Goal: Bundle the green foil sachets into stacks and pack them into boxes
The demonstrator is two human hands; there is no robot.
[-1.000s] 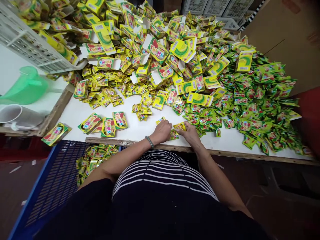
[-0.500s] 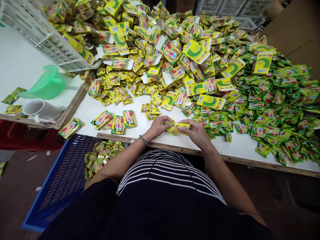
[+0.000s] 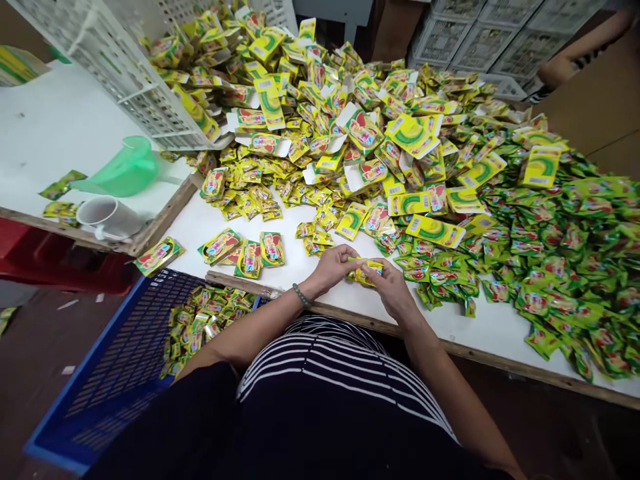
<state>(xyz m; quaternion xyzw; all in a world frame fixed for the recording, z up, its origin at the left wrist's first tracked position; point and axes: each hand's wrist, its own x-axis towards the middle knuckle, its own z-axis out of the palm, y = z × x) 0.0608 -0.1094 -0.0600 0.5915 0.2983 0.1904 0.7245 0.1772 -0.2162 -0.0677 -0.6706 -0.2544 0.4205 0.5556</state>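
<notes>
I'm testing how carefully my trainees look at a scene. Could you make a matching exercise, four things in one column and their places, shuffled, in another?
Things
1. Yellow pack
2. Blue crate
3. Beaded bracelet
4. Green scoop

Places
A. Around the left wrist
B. Beside the white mug
C. At the fingertips of the left hand and right hand
D. Below table level, holding packets

Pairs: 1-C, 2-D, 3-A, 4-B

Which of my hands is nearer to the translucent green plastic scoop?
Left. Your left hand is to the right of the scoop and closer to your body; your right hand is farther right, past the left one.
</notes>
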